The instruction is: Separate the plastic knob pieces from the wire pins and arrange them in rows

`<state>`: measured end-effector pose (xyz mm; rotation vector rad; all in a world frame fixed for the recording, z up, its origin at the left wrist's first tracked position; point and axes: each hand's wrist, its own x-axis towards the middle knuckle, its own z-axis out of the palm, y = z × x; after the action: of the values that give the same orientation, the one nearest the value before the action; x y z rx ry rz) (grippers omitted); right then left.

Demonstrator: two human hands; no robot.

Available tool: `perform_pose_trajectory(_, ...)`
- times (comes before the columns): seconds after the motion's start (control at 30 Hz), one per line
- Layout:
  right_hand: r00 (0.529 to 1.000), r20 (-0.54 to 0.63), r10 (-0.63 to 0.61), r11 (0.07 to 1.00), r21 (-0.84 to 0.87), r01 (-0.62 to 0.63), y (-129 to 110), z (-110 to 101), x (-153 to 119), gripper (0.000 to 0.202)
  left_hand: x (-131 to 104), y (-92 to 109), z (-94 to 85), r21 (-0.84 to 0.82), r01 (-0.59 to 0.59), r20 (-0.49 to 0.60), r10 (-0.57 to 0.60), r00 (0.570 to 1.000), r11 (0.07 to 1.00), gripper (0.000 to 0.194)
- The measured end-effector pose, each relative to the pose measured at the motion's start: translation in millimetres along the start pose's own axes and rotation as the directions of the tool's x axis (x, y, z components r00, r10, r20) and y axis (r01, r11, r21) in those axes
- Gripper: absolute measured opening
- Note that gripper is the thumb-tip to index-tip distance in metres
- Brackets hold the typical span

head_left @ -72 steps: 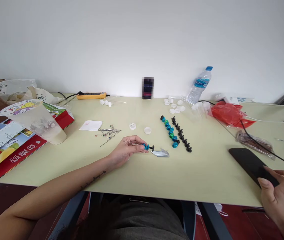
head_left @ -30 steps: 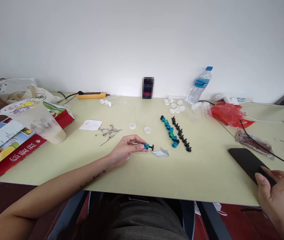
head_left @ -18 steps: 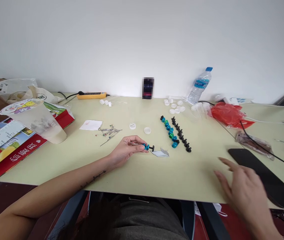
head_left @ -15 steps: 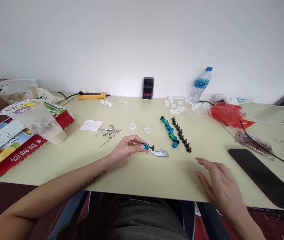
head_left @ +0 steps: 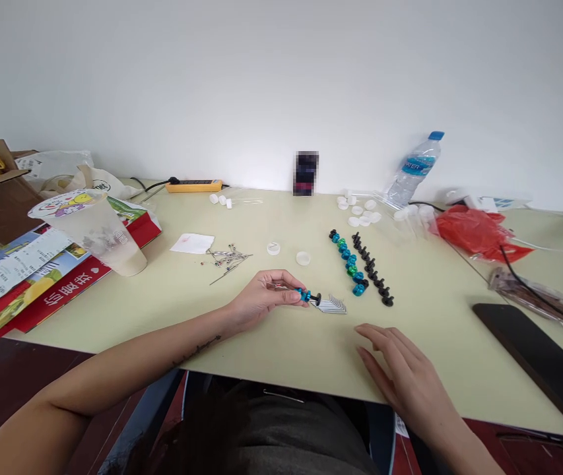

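Observation:
Between its thumb and fingers, my left hand [head_left: 266, 300] pinches a small blue part with a black end [head_left: 308, 296]. A thin wire-like piece also shows at those fingers. Just right of it lies a fan of thin silvery pins [head_left: 331, 305]. My right hand [head_left: 400, 366] hovers near the front edge with fingers apart and nothing in them. Beyond it lie a row of blue and green parts [head_left: 348, 259] and a row of black parts [head_left: 371, 267]. Two small white caps, one at the left [head_left: 273, 248] and one at the right [head_left: 303, 258], sit behind my left hand.
A pile of beaded pins [head_left: 229, 258] and white paper [head_left: 193, 243] lie left of centre. A drink cup [head_left: 98, 231] stands at left. At right are a water bottle [head_left: 417, 168], a red bag [head_left: 474, 231] and a large black phone-like slab [head_left: 529, 363].
My right hand has moved left, closer to my left hand and the pins. The whole view has shifted, so the table things appear further right. My left hand keeps its pinch.

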<state>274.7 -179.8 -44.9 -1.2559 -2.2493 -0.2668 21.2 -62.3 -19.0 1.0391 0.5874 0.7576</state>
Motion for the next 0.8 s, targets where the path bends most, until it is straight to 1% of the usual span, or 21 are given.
perform_pose_trajectory(0.1,1.0,0.014,0.012,0.999,0.038,-0.013,-7,0,22,0.037,0,-1,1.2,-0.006,0.023,-0.002,-0.023,1.0,1.0,0.024)
perform_pose_trajectory(0.2,0.998,0.059,-0.026,0.997,0.068,0.022,-10,-4,57,0.037,1,-1,0.5,-0.008,0.001,-0.011,-0.001,1.0,1.0,0.025)
perform_pose_trajectory(0.3,0.988,0.095,-0.118,0.991,0.081,0.11,-8,-3,94,0.035,2,2,-1.6,-0.02,-0.047,-0.039,0.046,0.998,0.999,0.026)
perform_pose_trajectory(0.37,0.975,0.081,-0.209,0.974,0.104,0.2,-4,4,111,0.033,3,6,-3.0,-0.035,-0.084,-0.072,0.081,0.994,0.996,0.026)
perform_pose_trajectory(0.4,0.968,0.05,-0.246,0.964,0.118,0.238,-2,9,115,0.032,3,7,-3.6,-0.043,-0.099,-0.089,0.095,0.992,0.994,0.026)
perform_pose_trajectory(0.47,0.96,-0.038,-0.279,0.949,0.143,0.281,2,24,117,0.034,4,8,-4.3,-0.056,-0.12,-0.109,0.113,0.988,0.991,0.025)
perform_pose_trajectory(0.53,0.959,-0.115,-0.259,0.945,0.176,0.277,7,39,111,0.038,5,7,-4.9,-0.061,-0.127,-0.105,0.12,0.987,0.99,0.023)
perform_pose_trajectory(0.57,0.96,-0.132,-0.248,0.942,0.197,0.27,9,45,108,0.04,5,7,-5.2,-0.061,-0.126,-0.097,0.119,0.988,0.99,0.023)
perform_pose_trajectory(0.67,0.974,-0.135,-0.183,0.935,0.283,0.215,15,57,100,0.038,7,4,-6.4,-0.051,-0.109,-0.081,0.104,0.991,0.993,0.022)
perform_pose_trajectory(0.8,0.985,-0.139,-0.105,0.923,0.356,0.149,17,59,98,0.028,8,3,-7.6,-0.024,-0.121,-0.082,0.118,0.99,0.992,0.021)
